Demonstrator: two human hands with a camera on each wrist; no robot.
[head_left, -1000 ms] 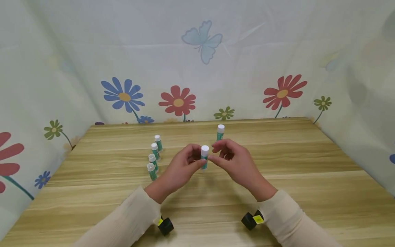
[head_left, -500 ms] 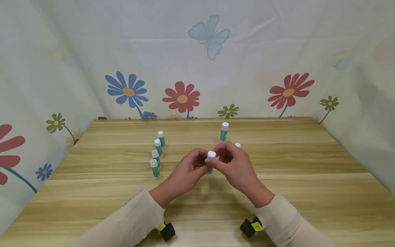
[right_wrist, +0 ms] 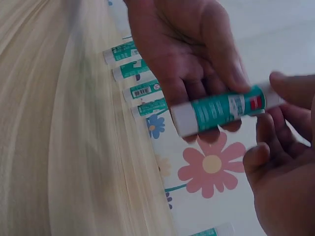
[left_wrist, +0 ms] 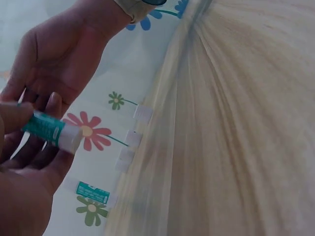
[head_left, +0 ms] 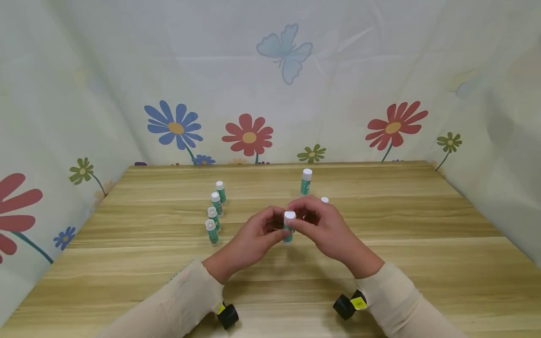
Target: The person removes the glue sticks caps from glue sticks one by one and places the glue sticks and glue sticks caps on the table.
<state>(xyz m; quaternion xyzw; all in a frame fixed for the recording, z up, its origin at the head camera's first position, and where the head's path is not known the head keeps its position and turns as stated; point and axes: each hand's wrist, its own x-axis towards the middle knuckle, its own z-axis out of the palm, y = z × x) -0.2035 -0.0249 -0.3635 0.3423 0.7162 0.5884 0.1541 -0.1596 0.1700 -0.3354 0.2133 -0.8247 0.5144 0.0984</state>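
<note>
Between my hands a green-and-white glue stick (head_left: 289, 234) stands upright in the head view, over the middle of the table. My left hand (head_left: 251, 237) grips its green body between thumb and fingers. With thumb and fingertips, my right hand (head_left: 323, 227) pinches the white top end. The right wrist view shows the glue stick (right_wrist: 216, 112) lengthwise, a hand at each end. Its white bottom end (left_wrist: 70, 139) sticks out past my left fingers in the left wrist view. Part of the label is hidden behind fingers.
Several upright glue sticks form a row at left; the nearest glue stick (head_left: 212, 232) has a ring-like white top. Another glue stick (head_left: 306, 182) stands farther back. Short white pieces, one white piece (head_left: 324, 200) behind my right hand, sit on the wooden table (head_left: 405, 225).
My right hand has come in from beside the glue stick and taken hold of its white top. A white piece behind that hand has come into view. My left hand keeps its grip.
</note>
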